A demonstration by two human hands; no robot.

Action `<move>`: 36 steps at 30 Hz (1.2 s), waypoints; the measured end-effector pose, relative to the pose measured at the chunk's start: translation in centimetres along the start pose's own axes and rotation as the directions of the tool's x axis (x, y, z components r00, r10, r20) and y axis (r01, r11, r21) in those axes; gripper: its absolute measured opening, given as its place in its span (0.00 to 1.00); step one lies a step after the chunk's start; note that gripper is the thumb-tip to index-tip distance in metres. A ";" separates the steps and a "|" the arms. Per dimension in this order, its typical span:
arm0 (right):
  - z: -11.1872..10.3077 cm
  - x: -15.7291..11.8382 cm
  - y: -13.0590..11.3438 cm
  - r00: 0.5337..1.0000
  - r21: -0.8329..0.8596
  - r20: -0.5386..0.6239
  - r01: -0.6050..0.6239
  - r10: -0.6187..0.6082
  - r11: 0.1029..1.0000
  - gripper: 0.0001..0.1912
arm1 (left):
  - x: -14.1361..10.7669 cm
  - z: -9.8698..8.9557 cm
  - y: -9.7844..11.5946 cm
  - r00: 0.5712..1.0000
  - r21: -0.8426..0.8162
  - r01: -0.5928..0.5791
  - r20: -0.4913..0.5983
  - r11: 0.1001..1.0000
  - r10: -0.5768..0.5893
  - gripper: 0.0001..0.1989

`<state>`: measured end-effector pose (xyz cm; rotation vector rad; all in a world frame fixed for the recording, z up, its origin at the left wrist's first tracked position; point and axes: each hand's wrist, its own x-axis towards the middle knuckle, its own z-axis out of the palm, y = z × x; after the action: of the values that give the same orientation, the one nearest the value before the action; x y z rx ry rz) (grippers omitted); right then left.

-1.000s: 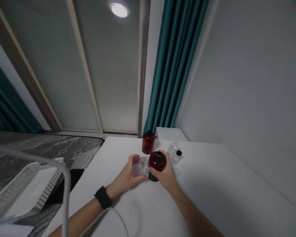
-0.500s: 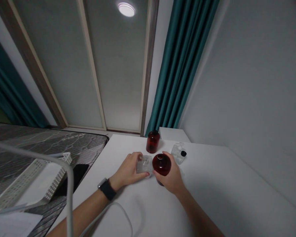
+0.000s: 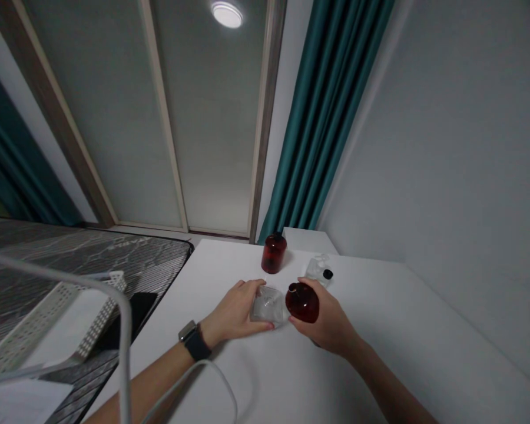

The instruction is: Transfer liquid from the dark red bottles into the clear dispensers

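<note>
Red bottle point(image 3: 304, 304) tilted toward clear bottle point(image 3: 267, 305)
In the head view, the red bottle is gripped by the right hand point(image 3: 329, 321), its neck slanted toward the left hand point(image 3: 233, 313), by which the clear bottle is clasped just beside

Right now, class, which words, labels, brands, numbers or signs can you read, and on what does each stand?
None can be read.
Brown bottle in the right hand: no readable label.
Clear bottle in the left hand: no readable label.
Watch: too small to read.
Paper: any print too faint.
</note>
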<state>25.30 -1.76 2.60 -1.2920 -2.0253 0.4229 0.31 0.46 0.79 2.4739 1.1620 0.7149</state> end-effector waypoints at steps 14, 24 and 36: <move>-2.2 -1.2 -1.0 0.955 -0.110 0.276 0.143 -0.108 0.984 0.36 | -0.4 1.5 0.8 0.999 -0.041 0.007 0.052 0.999 -0.005 0.36; -3.2 -0.7 -1.2 0.938 -0.169 0.333 0.158 -0.095 0.973 0.36 | -0.2 1.1 1.6 0.995 -0.136 0.034 0.093 0.990 -0.021 0.32; -3.6 -0.4 -1.7 0.924 -0.232 0.375 0.174 -0.077 0.957 0.36 | -0.1 1.0 1.8 0.998 -0.056 -0.049 0.042 0.997 0.051 0.38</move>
<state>26.78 -3.18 6.10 -1.2981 -2.5332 0.3612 1.92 -0.83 0.84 2.4681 1.0538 0.6936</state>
